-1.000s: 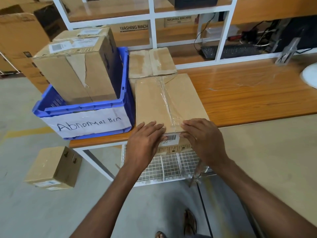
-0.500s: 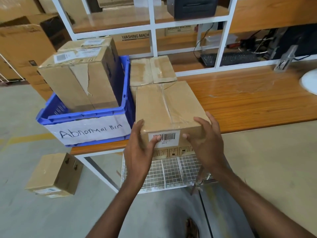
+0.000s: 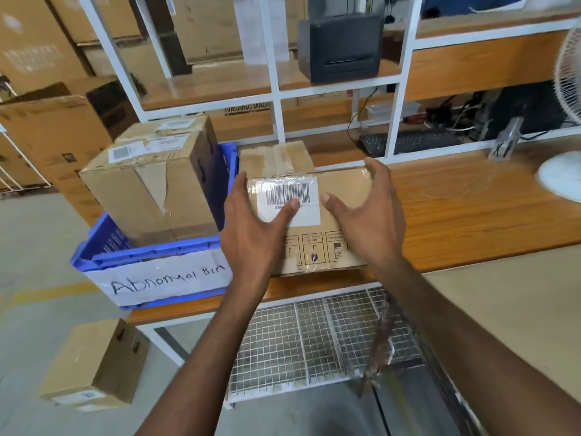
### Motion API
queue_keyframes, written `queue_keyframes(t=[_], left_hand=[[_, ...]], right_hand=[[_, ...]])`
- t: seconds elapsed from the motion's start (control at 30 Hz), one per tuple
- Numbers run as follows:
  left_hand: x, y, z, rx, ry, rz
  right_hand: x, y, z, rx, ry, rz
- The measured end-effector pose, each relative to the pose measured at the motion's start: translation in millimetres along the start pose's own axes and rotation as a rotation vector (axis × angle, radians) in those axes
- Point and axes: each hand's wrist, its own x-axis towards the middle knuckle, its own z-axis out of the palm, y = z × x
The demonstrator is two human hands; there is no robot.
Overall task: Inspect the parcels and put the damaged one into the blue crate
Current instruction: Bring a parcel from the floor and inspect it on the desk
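Note:
A taped brown parcel point(image 3: 342, 196) with a barcode label is tilted up off the wooden table point(image 3: 465, 215), its labelled face towards me. My left hand point(image 3: 251, 228) grips its left side with the thumb on the label. My right hand point(image 3: 367, 215) grips its right side, fingers over the far top corner. To the left stands the blue crate point(image 3: 147, 256) marked "Abnormal Bin". It holds a large parcel with torn tape point(image 3: 151, 196) and another box point(image 3: 176, 130) behind it. A further parcel point(image 3: 276, 155) lies on the table behind the held one.
A white shelving frame point(image 3: 276, 89) with a black printer point(image 3: 342, 48) rises behind the table. A keyboard point(image 3: 408, 141) and a white fan base point(image 3: 559, 177) are at the right. A wire shelf point(image 3: 314, 338) hangs under the table. A small box point(image 3: 94, 366) lies on the floor at the left.
The parcel has been tipped up from lying flat, so its barcode face now points at me. Both hands moved from its near edge to its sides.

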Motion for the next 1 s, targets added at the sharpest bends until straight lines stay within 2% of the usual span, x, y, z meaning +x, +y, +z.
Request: queue_keyframes(t=[0.13, 0.23, 0.27, 0.33, 0.4, 0.43, 0.57, 0.67, 0.73, 0.8, 0.9, 1.0], left_hand=[[8, 10, 5, 0.024, 0.013, -0.048], [14, 10, 2, -0.012, -0.045, -0.031], [19, 4, -2, -0.027, -0.11, -0.014], [30, -12, -12, -0.06, -0.355, 0.029], [33, -25, -24, -0.047, -0.618, 0.074], [31, -29, -29, -0.024, -0.678, 0.104], [23, -33, -30, 0.004, -0.616, 0.166], [18, -27, -31, -0.091, -0.527, 0.202], [15, -16, -38, -0.183, -0.47, 0.154], [17, -7, -47, -0.236, -0.496, 0.12], [22, -5, -60, -0.131, -0.621, 0.136], [23, -12, -53, -0.117, -0.539, 0.144]], right_hand=[[10, 6, 4, -0.025, -0.002, -0.036], [15, 14, -12, -0.106, -0.247, -0.1], [14, 17, -19, -0.136, -0.343, -0.099], [10, 22, -29, -0.194, -0.449, -0.104], [5, 24, -33, -0.227, -0.45, -0.125], [4, 24, -33, -0.229, -0.437, -0.126], [-3, 22, -29, -0.179, -0.353, -0.082], [2, 18, -33, -0.12, -0.314, -0.064], [13, 10, -42, -0.059, -0.309, -0.048], [25, 1, -55, 0.011, -0.354, -0.031], [34, -4, -71, 0.048, -0.524, -0.045], [30, 4, -69, 0.042, -0.579, -0.066]])
